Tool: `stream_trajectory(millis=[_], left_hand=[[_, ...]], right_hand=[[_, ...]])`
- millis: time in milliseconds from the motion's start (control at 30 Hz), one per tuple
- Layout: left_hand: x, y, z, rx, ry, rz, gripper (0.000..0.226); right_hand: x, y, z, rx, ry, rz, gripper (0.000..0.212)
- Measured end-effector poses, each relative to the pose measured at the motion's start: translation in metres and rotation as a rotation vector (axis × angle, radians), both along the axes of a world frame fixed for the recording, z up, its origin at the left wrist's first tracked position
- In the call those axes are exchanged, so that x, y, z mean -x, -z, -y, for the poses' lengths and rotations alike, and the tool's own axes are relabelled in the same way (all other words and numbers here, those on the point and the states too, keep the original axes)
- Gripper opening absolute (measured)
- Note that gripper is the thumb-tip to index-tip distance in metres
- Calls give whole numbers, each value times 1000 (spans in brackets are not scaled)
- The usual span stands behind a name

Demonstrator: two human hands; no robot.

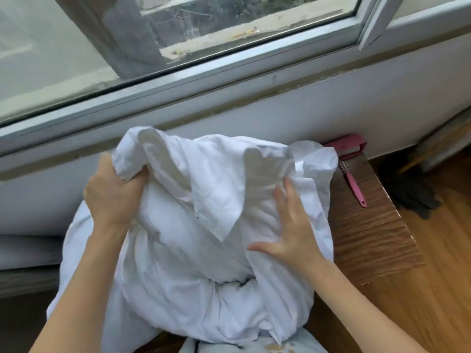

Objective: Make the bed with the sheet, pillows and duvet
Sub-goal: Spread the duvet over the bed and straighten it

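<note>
The white bedding bundle is held up before the window wall. It is gripped at its top corner by the left hand; the right hand is pressed flat, fingers spread. Slippage is likely, since only one corner is gripped; the pink brush on the bench could be swept off.

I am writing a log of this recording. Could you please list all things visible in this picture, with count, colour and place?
white bedding bundle: one, white, centre, held up below the window
window: one, pale frame, across the top
wall: one, white, under the window
wooden cabinet top: one, dark brown, right of the bundle
pink brush: one, pink, lying on the cabinet top
pink box: one, pink, at the cabinet's far end by the wall
floor: wood, orange-brown, right
left hand: grips the bundle's upper left edge
right hand: fingers straight, pressing the bundle's right side
</note>
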State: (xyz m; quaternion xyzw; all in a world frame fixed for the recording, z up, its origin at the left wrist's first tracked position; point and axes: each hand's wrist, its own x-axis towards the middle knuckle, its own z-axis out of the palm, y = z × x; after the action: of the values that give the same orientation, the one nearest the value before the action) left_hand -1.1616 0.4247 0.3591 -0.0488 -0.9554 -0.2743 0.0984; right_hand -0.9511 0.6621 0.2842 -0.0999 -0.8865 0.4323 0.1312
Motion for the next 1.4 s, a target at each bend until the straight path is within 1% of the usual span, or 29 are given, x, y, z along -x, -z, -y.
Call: stream_trajectory(millis=[67, 133, 200, 233, 267, 300, 367, 400, 433, 467, 533, 600, 633, 700, 767, 800, 833, 900, 933, 1000, 1033, 1067, 1133, 1167, 1233, 1300, 1333, 1367, 1400], left_hand=[[-4, 23, 23, 36, -64, 146, 44], [-14, 44, 44, 19, -85, 281, 46], [-25, 56, 60, -12, -54, 392, 45], [-30, 57, 64, -56, -41, 439, 43], [-35, 55, 66, -115, -22, 471, 42], [-40, 51, 67, -166, 14, 477, 47], [-48, 40, 67, -215, 122, 421, 64], [-51, 35, 68, -206, 158, 358, 73], [-54, 30, 68, -176, 180, 278, 81], [-56, 23, 68, -144, 211, 183, 85], [-53, 14, 63, -49, 320, 5, 79], [-37, 14, 51, 120, 385, -41, 67], [-24, 19, 45, 235, 380, 17, 63], [3, 37, 40, 439, 341, 270, 57], [12, 58, 48, 456, 310, 520, 59], [11, 67, 52, 412, 317, 578, 67], [5, 73, 55, 357, 326, 586, 75], [-7, 83, 56, 285, 327, 541, 80], [-11, 87, 56, 282, 323, 519, 79], [-15, 95, 55, 304, 321, 460, 77], [-16, 97, 55, 318, 323, 431, 78], [-16, 99, 56, 324, 325, 404, 79], [-18, 104, 56, 329, 321, 360, 81], [-20, 105, 56, 334, 315, 348, 82], [-21, 106, 55, 361, 313, 332, 81], [-22, 106, 53, 398, 318, 319, 82], [-22, 105, 53, 410, 319, 319, 84], [-22, 104, 52, 413, 318, 322, 85], [-22, 103, 51, 412, 311, 334, 86]], right_hand=[[43, 4, 22, -92, -71, 29, 115], [74, 13, 40, -112, -117, 152, 114], [91, 20, 53, 121, -204, 329, 113], [98, 23, 62, 198, -300, 409, 100], [105, 23, 75, 191, -355, 433, 86], [115, 26, 86, 178, -342, 400, 83], [136, 26, 111, 218, -315, 353, 94], [146, 20, 123, 184, -373, 366, 97], [150, 15, 132, 119, -449, 374, 94], [155, 14, 137, -13, -511, 379, 91], [158, 17, 140, -133, -570, 352, 91], [158, 20, 144, -206, -642, 273, 89], [156, 18, 146, -206, -649, 225, 88], [150, 18, 145, -274, -667, 124, 80], [141, 18, 137, -470, -725, 105, 69], [136, 18, 130, -499, -754, 129, 66], [129, 18, 121, -465, -763, 131, 63], [109, 18, 99, -315, -674, 22, 54], [96, 20, 83, -277, -565, -50, 49], [71, 33, 40, -291, -210, -131, 43], [60, 41, 15, -266, 42, -92, 43], [50, 49, -10, -175, 321, 2, 49], [38, 67, -56, 126, 793, 261, 74], [36, 77, -75, 257, 927, 384, 88], [43, 96, -105, 487, 1044, 534, 108], [60, 114, -126, 687, 1053, 579, 117], [70, 121, -132, 776, 1037, 587, 117], [80, 127, -136, 845, 995, 589, 111], [87, 132, -138, 867, 942, 592, 97]])
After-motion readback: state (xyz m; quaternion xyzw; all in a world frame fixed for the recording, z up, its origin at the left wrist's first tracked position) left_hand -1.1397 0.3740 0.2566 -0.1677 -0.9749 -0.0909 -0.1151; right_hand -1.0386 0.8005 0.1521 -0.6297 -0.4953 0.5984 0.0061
